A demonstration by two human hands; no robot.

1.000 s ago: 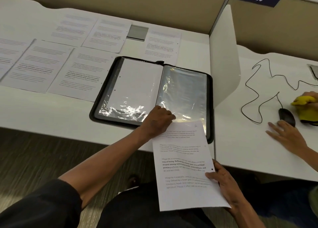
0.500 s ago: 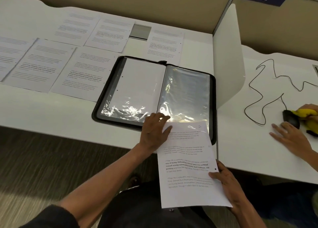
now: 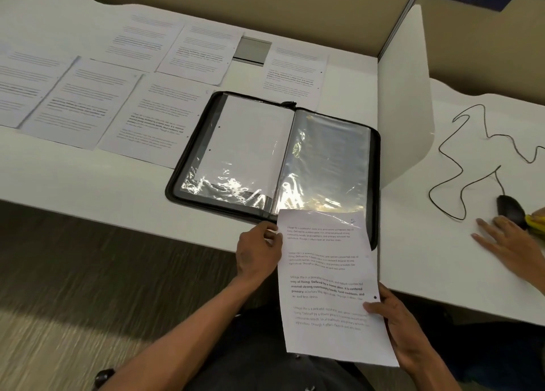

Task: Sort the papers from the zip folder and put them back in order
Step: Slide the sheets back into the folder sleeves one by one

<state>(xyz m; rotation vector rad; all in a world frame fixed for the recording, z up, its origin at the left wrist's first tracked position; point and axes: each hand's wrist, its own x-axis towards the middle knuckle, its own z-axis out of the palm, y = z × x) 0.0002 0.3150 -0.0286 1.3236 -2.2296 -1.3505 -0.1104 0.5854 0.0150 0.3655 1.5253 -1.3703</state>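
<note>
Clear plastic sleeves are catching the light inside the black zip folder [image 3: 188, 166], which is lying open flat on the white desk [image 3: 88, 190] — the left-hand sleeve [image 3: 250, 143] is holding a blank-looking white page, and the right-hand sleeve [image 3: 327, 160] is showing only faint grey lines through the glare. Just ahead of both hands, the printed sheet [image 3: 327, 284] is sitting with its top edge at the mouth of that right-hand sleeve; whether it is actually inside is hard to tell. It is white, carrying four blocks of text, one partly bold, with a punched hole near its right edge. The left hand [image 3: 258, 250] is pinching the sheet's left edge near the top, fingers curled — the right hand [image 3: 392, 317] is gripping the right edge lower down, thumb lying on the printed face. Further out, beyond the folder and to the left of the grip, loose printed pages [image 3: 82, 101] are lying spread across the desk. Off to the right, past a white divider [image 3: 404, 95], another person's hand [image 3: 507, 240] is resting flat beside a black mouse [image 3: 510, 208].
</note>
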